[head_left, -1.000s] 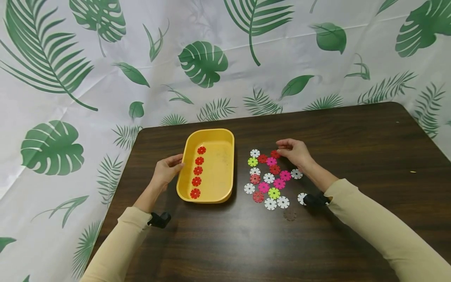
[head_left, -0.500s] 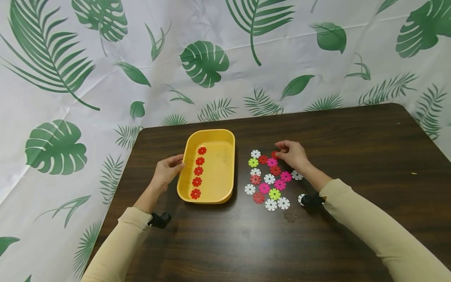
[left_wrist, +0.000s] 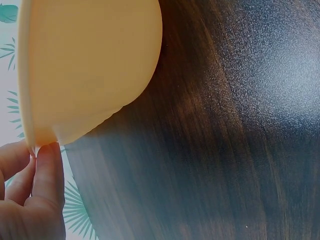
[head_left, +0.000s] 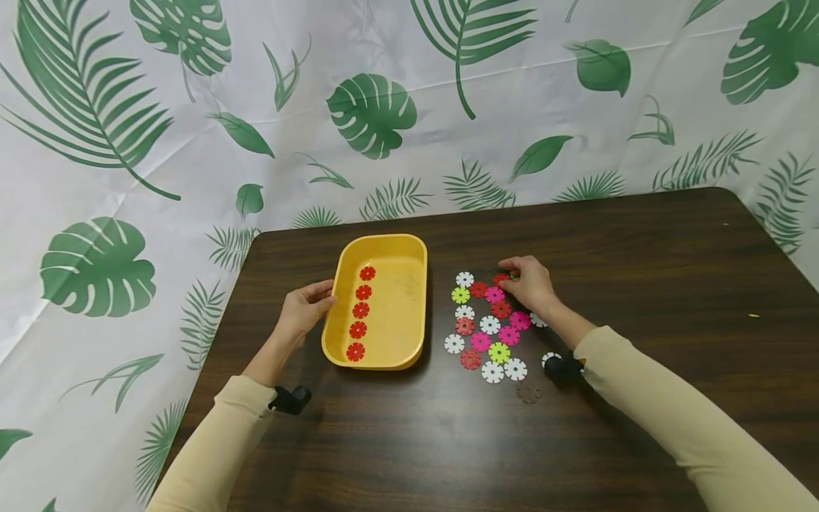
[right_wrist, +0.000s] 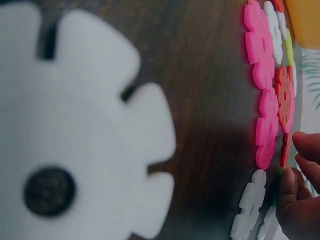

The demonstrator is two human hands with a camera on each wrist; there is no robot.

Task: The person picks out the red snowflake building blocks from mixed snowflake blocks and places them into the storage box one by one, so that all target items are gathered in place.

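A yellow tray (head_left: pixel 409 299) sits on the dark wooden table (head_left: pixel 640 270) with several red flower discs (head_left: pixel 360 310) in a column along its left side. My left hand (head_left: pixel 323 295) holds the tray's left rim; in the left wrist view thumb and fingertips (left_wrist: pixel 47 165) pinch the rim (left_wrist: pixel 30 125). Right of the tray lies a cluster of white, pink, red and green discs (head_left: pixel 489 325). My right hand (head_left: pixel 508 279) curls over the cluster's far edge and pinches a red disc (head_left: pixel 501 278). The right wrist view shows fingertips (right_wrist: pixel 305 145) at that disc's edge (right_wrist: pixel 284 150).
A white disc (head_left: pixel 549 358) lies by my right wrist and fills the right wrist view (right_wrist: pixel 75 130). A brown disc (head_left: pixel 527 392) lies alone nearer me. A leaf-print cloth (head_left: pixel 384 107) hangs behind and left of the table. Bare tabletop stretches to the right and front.
My right hand has drawn slightly left and its fingers have closed on the red disc at the cluster's far edge. The left hand and tray have stayed put.
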